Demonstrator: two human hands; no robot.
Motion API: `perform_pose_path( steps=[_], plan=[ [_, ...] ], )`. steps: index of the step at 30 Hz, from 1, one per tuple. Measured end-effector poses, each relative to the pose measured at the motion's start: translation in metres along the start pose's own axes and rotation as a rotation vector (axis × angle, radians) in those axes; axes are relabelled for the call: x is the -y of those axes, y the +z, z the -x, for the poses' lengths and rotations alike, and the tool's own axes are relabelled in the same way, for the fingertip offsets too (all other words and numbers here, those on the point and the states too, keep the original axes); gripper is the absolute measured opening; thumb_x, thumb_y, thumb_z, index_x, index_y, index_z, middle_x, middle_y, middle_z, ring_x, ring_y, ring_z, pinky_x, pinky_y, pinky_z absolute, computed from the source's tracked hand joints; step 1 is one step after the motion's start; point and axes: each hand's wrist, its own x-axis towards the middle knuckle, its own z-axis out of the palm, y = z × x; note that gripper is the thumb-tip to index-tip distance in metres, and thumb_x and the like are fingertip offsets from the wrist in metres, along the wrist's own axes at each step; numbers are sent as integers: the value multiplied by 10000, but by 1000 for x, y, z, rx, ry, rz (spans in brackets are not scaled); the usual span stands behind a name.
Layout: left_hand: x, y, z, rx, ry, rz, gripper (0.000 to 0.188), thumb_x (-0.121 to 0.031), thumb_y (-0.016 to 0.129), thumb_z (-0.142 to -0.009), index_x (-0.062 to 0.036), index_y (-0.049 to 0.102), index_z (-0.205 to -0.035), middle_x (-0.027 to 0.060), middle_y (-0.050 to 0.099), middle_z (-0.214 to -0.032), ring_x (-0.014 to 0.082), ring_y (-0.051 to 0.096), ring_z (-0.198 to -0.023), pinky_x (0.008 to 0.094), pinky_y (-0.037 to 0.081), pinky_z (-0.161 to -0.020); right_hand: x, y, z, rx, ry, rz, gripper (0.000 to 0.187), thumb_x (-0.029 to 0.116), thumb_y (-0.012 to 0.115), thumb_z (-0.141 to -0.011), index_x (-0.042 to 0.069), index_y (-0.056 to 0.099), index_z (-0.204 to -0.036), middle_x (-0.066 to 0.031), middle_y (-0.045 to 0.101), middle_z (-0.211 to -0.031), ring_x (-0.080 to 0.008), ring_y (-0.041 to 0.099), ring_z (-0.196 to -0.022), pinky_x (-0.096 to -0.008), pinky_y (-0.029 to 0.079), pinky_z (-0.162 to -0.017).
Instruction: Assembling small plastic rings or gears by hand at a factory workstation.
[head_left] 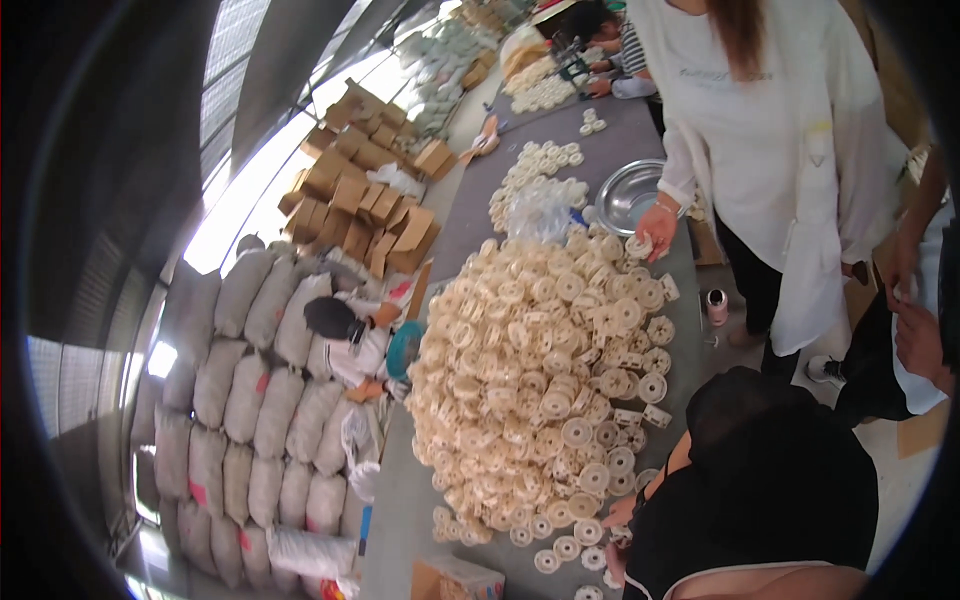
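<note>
Black garment with white trim (770, 490) sits nearest my camera, filling the lower right of the frame. Just left of it, at lower centre-right, I log two bare hands by the pile's edge. Right hand (620, 512): the upper one, beside the outermost parts; I can't make out whether its fingers grip anything. Left hand (616, 562): lower, partly covered by the garment, near several loose discs (566, 547); grip likewise unreadable.

Main material: a large heap of cream round parts (520, 370), mid-frame, on a grey table (395, 515). Cardboard carton (490, 578) at bottom centre. Beyond the heap, upper centre: clear plastic bag (540, 212) and metal bowl (632, 185).

Upper right: a person in a white top (770, 140), one hand at the heap's far corner. Left of the heap: a dark-capped person (350, 345) beside a teal basin (402, 350); stacked sacks (245, 400) behind.
</note>
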Motion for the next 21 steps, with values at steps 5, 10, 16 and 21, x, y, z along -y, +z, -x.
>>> perform_pose_path(
  steps=[5, 10, 16, 21],
  plan=[
    [6, -10, 12, -28, -7, -34, 163, -81, 539, -752, 12, 533, -886, 50, 566, -775, 109, 502, -669, 222, 410, -631, -23, 10, -20, 3, 39, -238, 578, 517, 366, -783, 37, 457, -1092, -138, 503, -1053, -234, 501, -929, -328, 401, -761],
    [-9, 5, 20, 16, 70, -152, 172, -139, 517, -787, 12, 559, -860, 50, 578, -770, 94, 495, -652, 215, 400, -603, -36, 43, -37, 158, 80, -368, 557, 497, 366, -794, 36, 457, -1093, -130, 504, -1053, -228, 502, -927, -324, 405, -755],
    [-69, 34, 37, -164, -27, 8, 161, -164, 510, -794, -25, 570, -850, 16, 563, -705, 69, 488, -572, 182, 359, -497, -44, 109, -57, 321, 174, -543, 531, 473, 366, -807, 36, 456, -1094, -121, 506, -1054, -220, 502, -925, -319, 409, -747],
    [-44, 21, 47, -151, -158, 131, 160, -147, 543, -777, -16, 566, -866, 14, 552, -691, 71, 486, -569, 188, 371, -506, 10, 314, 12, 546, 215, -896, 484, 430, 363, -818, 50, 452, -1105, -110, 503, -1064, -226, 498, -934, -365, 402, -771]
  ],
)
